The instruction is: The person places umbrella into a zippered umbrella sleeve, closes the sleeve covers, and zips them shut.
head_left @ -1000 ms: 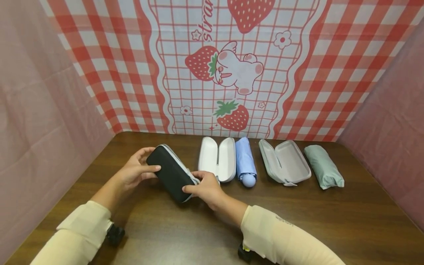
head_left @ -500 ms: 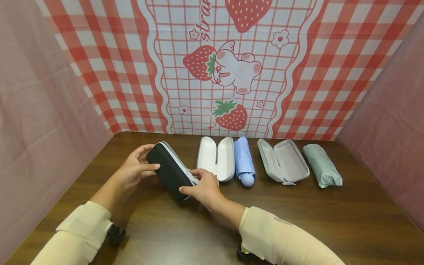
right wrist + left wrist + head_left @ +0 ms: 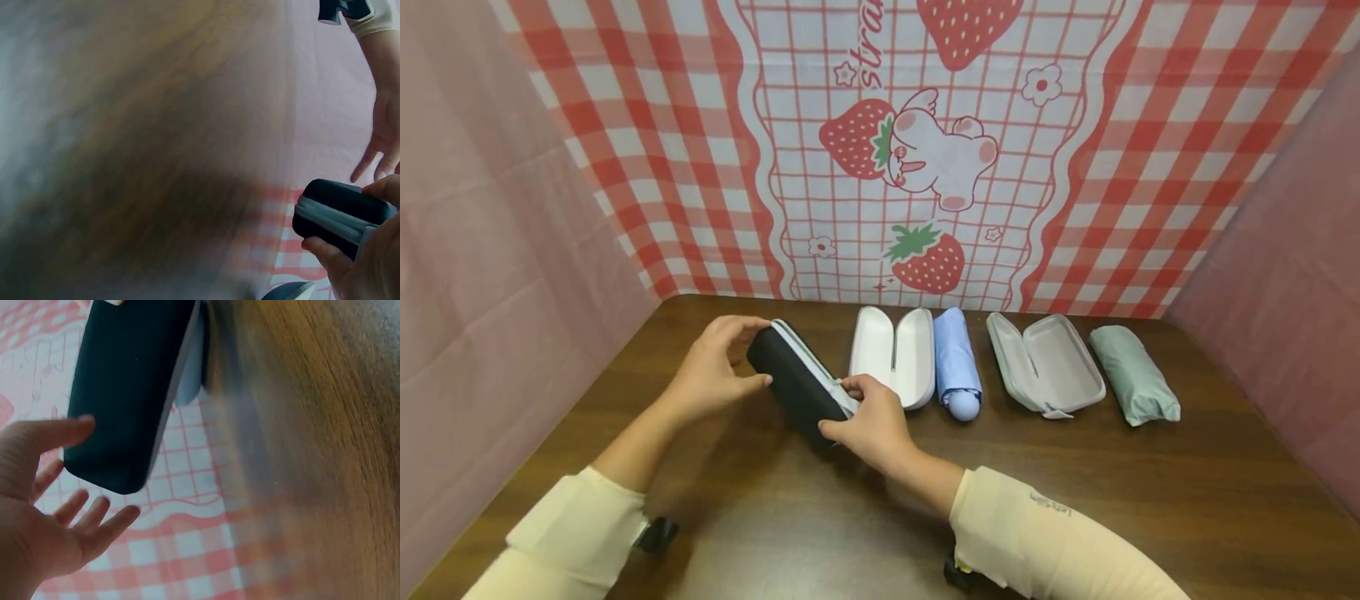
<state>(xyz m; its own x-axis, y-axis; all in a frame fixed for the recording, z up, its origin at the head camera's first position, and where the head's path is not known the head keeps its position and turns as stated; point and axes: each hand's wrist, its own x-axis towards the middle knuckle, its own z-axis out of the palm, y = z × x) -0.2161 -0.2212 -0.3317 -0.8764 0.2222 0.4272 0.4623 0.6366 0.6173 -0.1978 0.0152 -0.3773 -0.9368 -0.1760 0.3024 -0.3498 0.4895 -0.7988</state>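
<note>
Since the frame half a second ago, the black case (image 3: 792,385) has been turned so that its pale zip band (image 3: 808,360) faces more upward, and the fingers of the left hand (image 3: 709,367) have been raised toward the upper end. It is held tilted over the left part of the worktop (image 3: 760,521); whether its lower corner is touching the wood cannot be told. By the grip of the right hand (image 3: 876,423) the lower end is pinched, with the thumb laid on the black face. The grip of the left hand is spread about the upper end, and in the left wrist view its thumb is seen over the face; firm contact cannot be confirmed.

Just beyond the right hand, an open white case (image 3: 914,354) is laid, partly hidden by that hand. Close beside it a folded blue umbrella (image 3: 955,354) is placed, followed by an open grey-green case (image 3: 1063,362) and a green pouch (image 3: 1131,371). Both forearms are covered by cream sleeves (image 3: 576,529). Behind the worktop a red-and-white checked cloth (image 3: 692,167) is hung, flanked by pink curtains (image 3: 497,250).
</note>
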